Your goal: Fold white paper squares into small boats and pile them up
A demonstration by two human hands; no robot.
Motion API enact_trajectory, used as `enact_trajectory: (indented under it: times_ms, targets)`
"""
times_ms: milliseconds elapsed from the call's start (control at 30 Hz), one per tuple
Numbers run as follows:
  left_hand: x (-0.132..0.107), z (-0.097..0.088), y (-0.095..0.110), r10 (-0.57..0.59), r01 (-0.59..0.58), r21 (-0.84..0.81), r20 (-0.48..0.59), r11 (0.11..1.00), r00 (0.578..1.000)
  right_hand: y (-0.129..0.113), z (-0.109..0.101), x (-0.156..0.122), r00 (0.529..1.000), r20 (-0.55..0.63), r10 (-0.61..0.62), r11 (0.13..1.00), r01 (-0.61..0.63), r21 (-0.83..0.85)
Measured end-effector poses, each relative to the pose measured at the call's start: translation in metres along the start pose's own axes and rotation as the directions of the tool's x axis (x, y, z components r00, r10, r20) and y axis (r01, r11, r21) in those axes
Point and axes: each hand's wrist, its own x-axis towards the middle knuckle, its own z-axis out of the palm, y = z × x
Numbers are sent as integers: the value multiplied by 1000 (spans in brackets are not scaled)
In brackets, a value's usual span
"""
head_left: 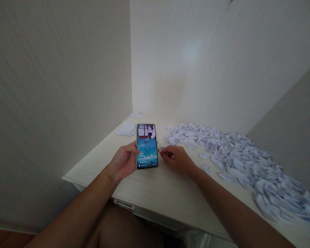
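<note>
A smartphone (147, 151) with a lit screen is held upright by my left hand (124, 160). The thumb lies along its left edge and fingertips show at its right edge. The screen has a cartoon figure at the top and a blue sky scene below. Just right of the phone is my right hand (177, 159), low over the desk. Its fingers are curled together. A pale bit shows by the fingertips, but I cannot make out what they hold, if anything. Nearby on the right spreads a large pile of folded white paper pieces (222, 148).
The pale desk (150, 196) fits between walls on the left, back and right. Flat white paper sheets (126, 128) lie behind my left hand. Small white scraps (138, 115) sit in the far corner. A drawer handle (123, 205) is under the front edge.
</note>
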Motion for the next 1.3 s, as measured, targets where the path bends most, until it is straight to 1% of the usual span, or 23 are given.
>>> enact_trajectory:
  times_ms: [133, 267, 333, 533, 600, 733, 800, 867, 933, 967, 1000, 1033, 1067, 1100, 1133, 1200, 1300]
  targets:
    - [0, 1, 1, -3, 3, -52, 3, 999, 1000, 1, 0, 0, 1000, 4, 0, 1000, 0, -7]
    - [0, 2, 2, -10, 9, -36, -5, 999, 1000, 0, 0, 0, 1000, 6, 1, 1000, -1, -11]
    - [0, 1, 1, -7, 7, -12, 3, 1000, 1000, -1, -1, 0, 1000, 8, 3, 1000, -3, -10]
    - [0, 0, 0, 2, -6, 132, 30, 991, 1000, -3, -1, -1, 1000, 4, 14, 1000, -14, 0]
    - [-1, 1, 0, 0, -3, 119, 26, 993, 1000, -2, -1, -1, 1000, 2, 11, 1000, -11, 2]
    - [-1, -1, 0, -8, 8, 27, 19, 1000, 1000, 1, 1, 0, 1000, 12, 8, 1000, -8, 6]
    - [1, -2, 1, -23, 24, 15, -13, 1000, 1000, 1, 1, -1, 1000, 13, 10, 1000, -10, 9]
    - [1, -1, 6, -53, 56, 44, -83, 997, 995, -1, 0, -2, 1000, 14, 12, 1000, -13, 7]
    - [-2, 0, 15, -76, 99, 114, -192, 989, 978, -4, 0, -2, 1000, 16, 12, 1000, -12, 2]
    - [-5, 0, 21, -82, 128, 162, -262, 978, 961, -5, -1, -3, 1000, 17, 9, 1000, -9, 3]
    - [-10, -1, 28, -87, 166, 214, -337, 963, 938, -7, -1, -3, 1000, 17, 5, 1000, -5, 5]
    - [-15, -3, 36, -94, 221, 266, -417, 938, 904, -7, -1, -3, 1000, 17, 0, 1000, 0, 8]
    - [-22, -6, 43, -96, 283, 315, -498, 906, 862, -8, -1, -3, 1000, 13, -6, 1000, 6, 10]
    - [-29, -9, 50, -94, 349, 366, -564, 863, 821, -8, -1, -2, 1000, 8, -14, 1000, 13, 13]
    - [-37, -12, 56, -68, 396, 428, -605, 813, 793, -8, -1, -2, 1000, 1, -20, 1000, 20, 15]
    - [-51, -18, 64, -3, 450, 552, -630, 702, 777, -7, -1, -2, 999, -20, -27, 1000, 27, 15]
    - [-66, -23, 67, 74, 499, 679, -629, 538, 774, -5, -1, -2, 999, -43, -21, 1000, 22, 21]
